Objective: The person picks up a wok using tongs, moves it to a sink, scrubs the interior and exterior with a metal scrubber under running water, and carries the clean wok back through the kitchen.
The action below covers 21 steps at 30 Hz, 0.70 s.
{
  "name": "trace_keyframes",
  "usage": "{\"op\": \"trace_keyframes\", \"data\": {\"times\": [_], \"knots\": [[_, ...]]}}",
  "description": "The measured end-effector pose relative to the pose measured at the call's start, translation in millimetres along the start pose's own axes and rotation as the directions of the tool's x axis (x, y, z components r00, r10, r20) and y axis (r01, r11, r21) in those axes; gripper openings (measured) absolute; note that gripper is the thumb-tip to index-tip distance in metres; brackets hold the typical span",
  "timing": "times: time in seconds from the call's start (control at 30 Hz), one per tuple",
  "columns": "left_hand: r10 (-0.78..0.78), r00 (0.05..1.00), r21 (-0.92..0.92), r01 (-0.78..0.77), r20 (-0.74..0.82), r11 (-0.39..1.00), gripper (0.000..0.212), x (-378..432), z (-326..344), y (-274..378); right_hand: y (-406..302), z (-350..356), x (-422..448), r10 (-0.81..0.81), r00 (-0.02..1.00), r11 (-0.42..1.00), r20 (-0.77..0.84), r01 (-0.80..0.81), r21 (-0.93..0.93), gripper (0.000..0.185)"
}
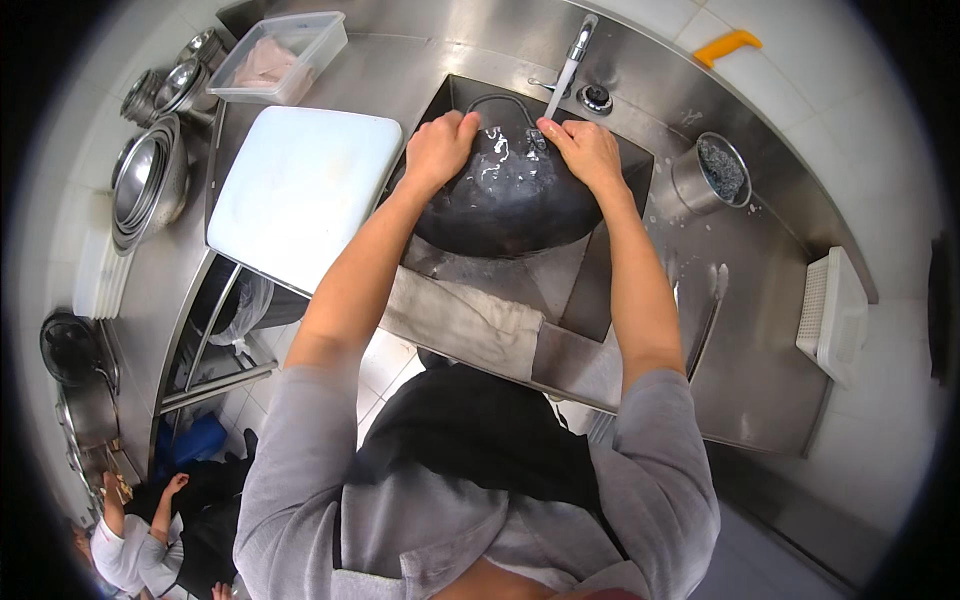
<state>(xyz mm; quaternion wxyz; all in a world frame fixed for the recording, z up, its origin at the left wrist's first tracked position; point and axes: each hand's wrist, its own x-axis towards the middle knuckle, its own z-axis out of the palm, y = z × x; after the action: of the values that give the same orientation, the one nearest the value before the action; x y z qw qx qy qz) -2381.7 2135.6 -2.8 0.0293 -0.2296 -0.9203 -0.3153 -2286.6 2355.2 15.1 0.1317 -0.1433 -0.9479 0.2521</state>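
Note:
A dark metal wok (510, 202) is tilted in the stainless steel sink (637, 161), its wet outer underside facing me and a loop handle at its far edge. My left hand (439, 150) grips the wok's far left part, fingers out of sight behind it. On the far right, beside the handle's end, my right hand (583, 148) grips it too. Water runs from the faucet (578, 46) down close to my right thumb. A beige cloth (469, 322) lies over the sink's near edge.
Left of the sink lies a white cutting board (307, 187), with a plastic container (322, 52) behind it and nested metal bowls (150, 180) farther left. To the right stand a metal pot (694, 184), tongs (709, 322) and white baskets (832, 315). Co-workers (165, 525) are at lower left.

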Motion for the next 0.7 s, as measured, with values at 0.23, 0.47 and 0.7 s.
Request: {"op": "trace_keyframes", "data": {"times": [0.23, 0.47, 0.7], "knots": [[0.166, 0.978, -0.016, -0.165, 0.126, 0.986, 0.052, 25, 16, 43, 36, -18, -23, 0.127, 0.992, 0.988, 0.025, -0.129, 0.088, 0.06], [0.071, 0.989, 0.033, -0.076, 0.128, 0.997, 0.054, 41, 26, 54, 24, 10, -15, -0.101, 0.948, 0.994, -0.302, 0.086, -0.061, 0.039], [-0.124, 0.965, -0.263, 0.184, 0.23, 0.947, 0.048, 51, 28, 11, 12, 40, 26, -0.197, 0.928, 0.978, -0.316, 0.166, -0.123, 0.036]]}}
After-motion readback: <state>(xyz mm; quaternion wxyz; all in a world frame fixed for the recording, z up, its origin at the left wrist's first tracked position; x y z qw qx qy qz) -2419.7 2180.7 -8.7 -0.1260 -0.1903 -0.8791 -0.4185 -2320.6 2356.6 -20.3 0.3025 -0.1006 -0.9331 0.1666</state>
